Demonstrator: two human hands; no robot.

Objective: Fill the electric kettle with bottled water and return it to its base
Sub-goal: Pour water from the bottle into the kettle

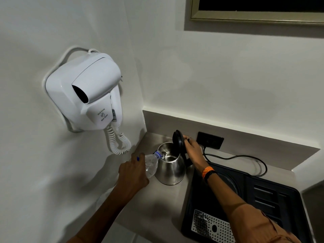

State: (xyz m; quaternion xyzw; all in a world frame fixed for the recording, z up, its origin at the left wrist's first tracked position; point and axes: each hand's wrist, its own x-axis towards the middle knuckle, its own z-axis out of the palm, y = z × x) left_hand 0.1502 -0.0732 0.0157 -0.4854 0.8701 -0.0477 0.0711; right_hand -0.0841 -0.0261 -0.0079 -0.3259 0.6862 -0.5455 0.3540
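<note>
A steel electric kettle [171,170] stands on the grey counter, left of its black tray. Its black lid [178,142] is swung upright. My right hand [192,149] grips the lid and handle area from behind. My left hand [133,174] holds a clear plastic water bottle [151,163], tilted with its blue-ringed neck over the kettle's open mouth. A blue cap [138,158] shows between my left fingers. The round kettle base [228,183] sits recessed in the tray, partly hidden by my right forearm.
The black tray [273,199] has slotted compartments and a perforated metal drip plate [210,227]. A black cord [245,159] runs to a wall socket [210,140]. A white wall-hung hair dryer [84,92] with a coiled cord hangs at the left. The counter [157,207] ends at corner walls.
</note>
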